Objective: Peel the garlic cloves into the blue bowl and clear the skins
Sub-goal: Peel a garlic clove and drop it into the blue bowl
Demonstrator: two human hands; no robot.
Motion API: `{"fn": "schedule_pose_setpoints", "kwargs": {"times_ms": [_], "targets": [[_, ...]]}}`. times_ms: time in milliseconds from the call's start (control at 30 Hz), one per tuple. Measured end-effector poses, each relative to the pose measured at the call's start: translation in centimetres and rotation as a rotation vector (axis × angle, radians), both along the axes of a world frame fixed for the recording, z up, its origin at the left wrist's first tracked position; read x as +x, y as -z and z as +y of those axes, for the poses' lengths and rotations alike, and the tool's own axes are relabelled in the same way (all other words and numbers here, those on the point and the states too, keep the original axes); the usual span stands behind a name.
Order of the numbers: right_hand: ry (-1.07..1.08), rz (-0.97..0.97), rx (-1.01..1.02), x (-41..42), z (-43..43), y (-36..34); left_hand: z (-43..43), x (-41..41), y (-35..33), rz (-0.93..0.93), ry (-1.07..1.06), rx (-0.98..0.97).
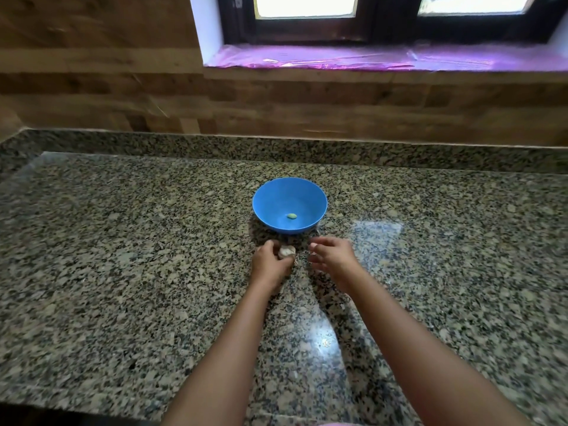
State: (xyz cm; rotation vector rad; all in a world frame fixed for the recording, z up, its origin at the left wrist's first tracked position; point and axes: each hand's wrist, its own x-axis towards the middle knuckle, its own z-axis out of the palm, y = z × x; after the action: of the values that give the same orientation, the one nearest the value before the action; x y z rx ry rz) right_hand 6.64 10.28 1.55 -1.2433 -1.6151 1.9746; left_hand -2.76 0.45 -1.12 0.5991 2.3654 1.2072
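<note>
Beyond the garlic (287,251), blue bowl (265,193) on granite counter (123,241).

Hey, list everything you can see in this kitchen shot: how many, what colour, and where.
counter: one, speckled grey granite, fills the lower view
bowl: one, blue, on the counter, centre
peeled clove: one, pale greenish, inside the bowl near its bottom
garlic: one piece, whitish, just in front of the bowl, gripped
wall: one, brown wood pattern, behind the counter
window: one, dark frame, top right
plastic sheet: one, pink-purple, on the window sill
left hand: one, its grip curled round the garlic
right hand: one, beside the garlic, fingers loosely bent; unclear whether it holds anything
</note>
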Motion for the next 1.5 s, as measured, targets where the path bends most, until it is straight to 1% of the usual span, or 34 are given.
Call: {"fn": "schedule_pose_setpoints", "kwargs": {"times_ms": [67, 167, 233, 433, 567, 633, 667, 733, 767, 833, 933, 1033, 1133, 1200, 1233, 1300, 1367, 1500], "targets": [[-0.056, -0.008, 0.034, -0.1, 0.2, 0.1, -0.4, 0.2, 0.3, -0.097, 0.038, 0.122], [-0.154, 0.003, 0.007, 0.2, 0.0, 0.0, -0.7, 0.4, 0.2, -0.247, 0.094, 0.304], [-0.167, 0.014, 0.006, 0.4, -0.2, -0.1, -0.5, 0.5, 0.0, -0.346, 0.126, 0.384], [-0.080, 0.126, 0.033, 1.2, -0.1, -0.3, -0.1, 0.8, -0.2, -0.524, 0.123, 0.536], [-0.079, 0.091, 0.075, 1.6, 0.2, -0.6, 0.0, 0.7, 0.0, -0.534, 0.118, 0.531], [-0.059, 0.036, 0.075, 2.1, 0.6, -0.6, 0.1, 0.7, 0.2, -0.468, 0.088, 0.465], [-0.061, 0.006, 0.078, 2.3, 0.8, -0.6, 0.1, 0.6, 0.4, -0.397, 0.075, 0.405], [-0.065, -0.026, 0.060, 2.9, 1.1, -0.6, 0.0, 0.5, 0.8, -0.196, 0.083, 0.253], [-0.056, -0.022, 0.028, 3.2, 1.2, -0.5, -0.1, 0.5, 0.9, -0.098, 0.100, 0.184], [-0.032, -0.011, -0.054, 3.8, 1.4, -0.5, -0.3, 0.7, 0.9, 0.026, 0.118, 0.106], [-0.021, 0.022, -0.147, 4.7, 1.2, -0.7, -0.8, 1.4, 0.5, 0.078, 0.106, 0.096], [-0.031, -0.013, -0.166, 5.8, 1.0, -1.1, -2.0, 2.8, 0.4, 0.175, 0.074, 0.116], [-0.065, -0.140, -0.059, 7.0, 0.7, -0.7, -3.4, 4.9, 1.3, 0.290, 0.098, 0.159], [-0.082, -0.238, 0.049, 7.6, 0.4, -0.3, -3.8, 6.4, 2.0, 0.281, 0.188, 0.147], [-0.092, -0.284, 0.100, 7.7, 0.2, -0.1, -3.9, 7.1, 2.5, 0.284, 0.241, 0.128], [-0.120, -0.375, 0.202, 7.7, -0.2, 0.2, -4.1, 8.0, 3.4, 0.355, 0.321, 0.064], [-0.149, -0.442, 0.291, 7.3, -0.5, 0.2, -4.1, 8.2, 3.8, 0.431, 0.351, 0.012], [-0.171, -0.527, 0.398, 6.4, -0.8, -0.1, -4.2, 8.1, 3.8, 0.510, 0.370, -0.034]]}}
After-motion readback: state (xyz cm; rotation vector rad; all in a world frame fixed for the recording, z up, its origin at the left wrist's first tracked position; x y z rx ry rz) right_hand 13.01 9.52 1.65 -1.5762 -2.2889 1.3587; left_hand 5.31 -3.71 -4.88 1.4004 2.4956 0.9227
